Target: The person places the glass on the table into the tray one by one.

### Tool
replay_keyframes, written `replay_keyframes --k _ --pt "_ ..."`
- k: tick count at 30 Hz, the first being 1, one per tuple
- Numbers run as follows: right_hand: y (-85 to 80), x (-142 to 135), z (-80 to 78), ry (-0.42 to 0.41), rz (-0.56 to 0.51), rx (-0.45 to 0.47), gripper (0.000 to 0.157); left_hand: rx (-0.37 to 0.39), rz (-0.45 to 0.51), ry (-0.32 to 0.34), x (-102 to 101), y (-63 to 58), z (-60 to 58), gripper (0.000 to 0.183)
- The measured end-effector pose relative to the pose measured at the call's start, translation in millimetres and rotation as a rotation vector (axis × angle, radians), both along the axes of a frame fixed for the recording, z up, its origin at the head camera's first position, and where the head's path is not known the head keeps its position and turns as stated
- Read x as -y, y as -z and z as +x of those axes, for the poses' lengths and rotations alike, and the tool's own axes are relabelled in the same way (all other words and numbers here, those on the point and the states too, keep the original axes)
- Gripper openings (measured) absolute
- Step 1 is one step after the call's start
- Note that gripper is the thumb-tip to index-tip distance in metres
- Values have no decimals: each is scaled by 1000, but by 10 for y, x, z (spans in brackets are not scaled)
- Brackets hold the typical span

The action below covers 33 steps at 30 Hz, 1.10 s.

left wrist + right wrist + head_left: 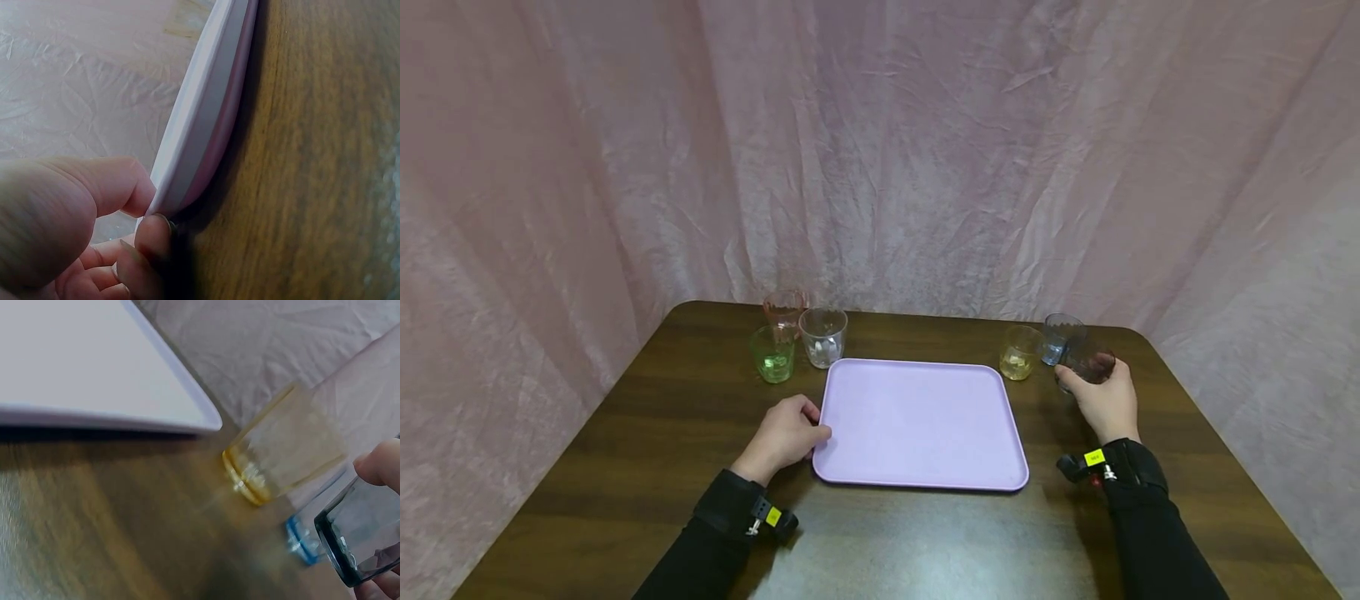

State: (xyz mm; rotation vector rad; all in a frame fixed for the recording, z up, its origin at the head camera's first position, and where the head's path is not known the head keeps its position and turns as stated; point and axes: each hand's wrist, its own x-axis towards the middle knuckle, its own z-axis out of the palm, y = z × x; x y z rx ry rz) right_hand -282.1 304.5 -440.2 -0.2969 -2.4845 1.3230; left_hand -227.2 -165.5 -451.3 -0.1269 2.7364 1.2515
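The step in hand looks like handling the dark glass (1084, 358) while steadying the lilac tray (917, 425), which lies at lower centre of the head view. The grip of the right hand (1107, 402), right of centre, is curled around that glass; whether its base is off the tabletop (625, 467) is hard to tell. The grip of the left hand (784, 435) pinches the tray's left rim. Near the dark glass stand 2 others, the yellow glass (1018, 358) and the blue glass (1060, 335). The next move seems to call for keeping clear of those 2 and the tray still.
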Motion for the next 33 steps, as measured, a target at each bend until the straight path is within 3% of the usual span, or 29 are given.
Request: replay_keyframes --k 19,33 --pt "-377 219 -36 -47 -15 -65 89 20 10 -11 -12 1 7 24" --pt "-545 448 -47 -74 -1 -112 85 25 12 1 -7 -25 18 24"
